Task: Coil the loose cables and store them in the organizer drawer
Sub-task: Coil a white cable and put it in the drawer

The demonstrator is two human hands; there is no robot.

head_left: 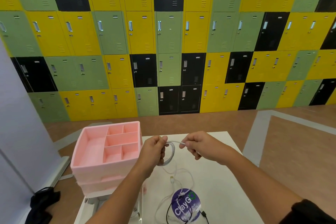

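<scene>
A white cable point(171, 152) hangs in a small coil above the white table point(221, 183). My left hand point(154, 151) grips the coil's left side, fingers curled round its loops. My right hand point(197, 143) pinches the cable's free end just right of the coil. A pink organizer drawer point(91, 143) with several empty compartments sits on a stack of pink trays at the table's left. More loose cable lies on the table below my hands: a white one point(189, 178) and a black one point(204, 213).
A round blue sticker point(185, 205) reading "ClayGo" lies on the near part of the table under the loose cables. A black cloth point(43, 203) sits on the floor at lower left. Coloured lockers point(169, 42) fill the far wall.
</scene>
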